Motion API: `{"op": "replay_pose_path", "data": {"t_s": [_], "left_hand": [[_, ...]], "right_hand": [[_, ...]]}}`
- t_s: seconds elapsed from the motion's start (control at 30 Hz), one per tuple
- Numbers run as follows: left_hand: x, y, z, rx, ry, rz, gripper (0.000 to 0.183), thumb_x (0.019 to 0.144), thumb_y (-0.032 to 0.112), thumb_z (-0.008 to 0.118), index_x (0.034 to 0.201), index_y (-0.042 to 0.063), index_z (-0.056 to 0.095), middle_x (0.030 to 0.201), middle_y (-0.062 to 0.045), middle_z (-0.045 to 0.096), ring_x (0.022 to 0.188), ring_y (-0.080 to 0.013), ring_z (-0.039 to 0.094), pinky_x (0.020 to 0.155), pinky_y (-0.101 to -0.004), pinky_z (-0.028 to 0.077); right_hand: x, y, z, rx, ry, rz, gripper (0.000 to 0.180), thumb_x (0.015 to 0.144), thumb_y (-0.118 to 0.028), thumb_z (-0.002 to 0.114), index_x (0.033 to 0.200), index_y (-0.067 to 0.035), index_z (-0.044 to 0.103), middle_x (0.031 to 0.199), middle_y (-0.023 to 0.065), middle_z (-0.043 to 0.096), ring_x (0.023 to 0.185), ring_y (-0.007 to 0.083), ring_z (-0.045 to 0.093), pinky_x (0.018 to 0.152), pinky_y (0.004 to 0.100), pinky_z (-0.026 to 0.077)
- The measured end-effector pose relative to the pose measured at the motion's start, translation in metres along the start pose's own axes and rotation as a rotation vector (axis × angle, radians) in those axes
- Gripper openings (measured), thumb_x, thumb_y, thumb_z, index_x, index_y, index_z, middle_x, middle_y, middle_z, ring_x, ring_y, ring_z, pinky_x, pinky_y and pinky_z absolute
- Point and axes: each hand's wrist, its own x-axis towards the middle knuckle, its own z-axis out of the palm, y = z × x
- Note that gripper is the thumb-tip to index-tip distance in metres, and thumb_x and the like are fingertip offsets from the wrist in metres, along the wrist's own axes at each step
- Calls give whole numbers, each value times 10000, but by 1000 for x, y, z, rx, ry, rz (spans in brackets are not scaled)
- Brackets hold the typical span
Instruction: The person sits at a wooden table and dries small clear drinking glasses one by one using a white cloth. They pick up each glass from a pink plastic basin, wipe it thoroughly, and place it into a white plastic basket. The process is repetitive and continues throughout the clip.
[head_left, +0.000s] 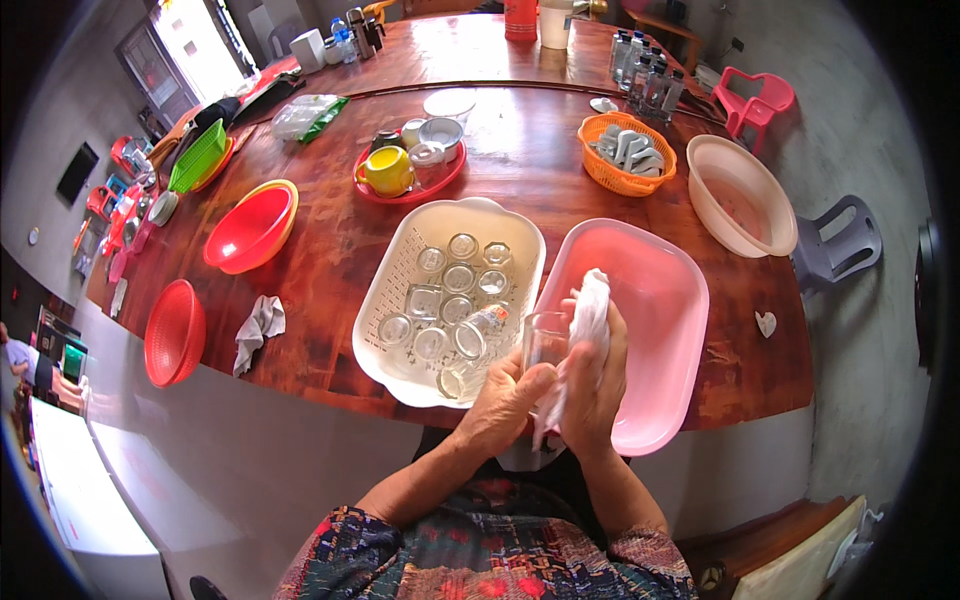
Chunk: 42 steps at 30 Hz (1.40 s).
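My left hand (504, 401) grips a clear drinking glass (545, 337) over the gap between two basins. My right hand (600, 386) holds a white cloth (591, 307) against the glass's right side; part of the cloth hangs below the hands. To the left lies a cream plastic draining basket (379, 352) with several clear glasses and jars (457, 277) in it, most of them showing round rims or bases. One glass with a coloured print (470, 340) lies tilted near my left hand. Under and beside my right hand is a pink plastic basin (694, 300), with no items visible inside.
Beyond stand a red tray (390, 196) of cups, an orange basket (619, 184) of white spoons and a pale pink basin (784, 232). Red bowls (247, 229), a red colander (174, 334) and a grey cloth (259, 330) lie left. Several bottles (645, 79) stand at the back right.
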Motion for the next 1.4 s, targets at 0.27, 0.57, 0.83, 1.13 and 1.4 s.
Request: {"op": "replay_pose_path", "data": {"t_s": [0.27, 0.57, 0.83, 1.13, 1.4], "left_hand": [[3, -2, 8, 88, 208, 260, 712, 863, 534, 536, 1316, 11, 370, 1256, -94, 477, 1162, -199, 470, 1002, -370, 378], [38, 47, -25, -328, 366, 88, 567, 860, 540, 545, 1178, 75, 479, 1047, -103, 584, 924, -206, 593, 811, -351, 512], [12, 16, -7, 29, 207, 150, 581, 879, 445, 575, 1277, 45, 436, 1164, -103, 548, 1064, -188, 535, 932, -344, 435], [12, 40, -7, -398, 133, 100, 448, 960, 359, 431, 1299, 68, 417, 1142, -114, 543, 1050, -210, 541, 903, -359, 471], [1, 46, -35, -464, 277, 161, 431, 903, 348, 574, 1233, 111, 430, 1128, -102, 530, 1058, -242, 535, 865, -402, 494]], "right_hand": [[-16, 5, 4, -42, -118, 153, 488, 968, -370, 415, 1223, 44, 456, 1008, 154, 576, 935, 248, 545, 851, 345, 429], [17, -3, 19, 67, -170, 176, 305, 937, -118, 465, 1193, 47, 469, 1057, 182, 521, 960, 307, 533, 843, 350, 424], [-30, 11, 14, -331, -178, -216, 509, 879, -77, 522, 1317, 122, 354, 1327, 302, 378, 1208, 436, 388, 1018, 470, 304], [17, -3, 20, -276, -152, -383, 362, 917, -41, 483, 1264, 59, 448, 1263, 208, 464, 1103, 288, 523, 935, 370, 415], [21, -19, 60, 39, -257, 59, 333, 886, 39, 467, 1218, 55, 476, 1203, 226, 505, 1122, 316, 504, 947, 350, 400]]}}
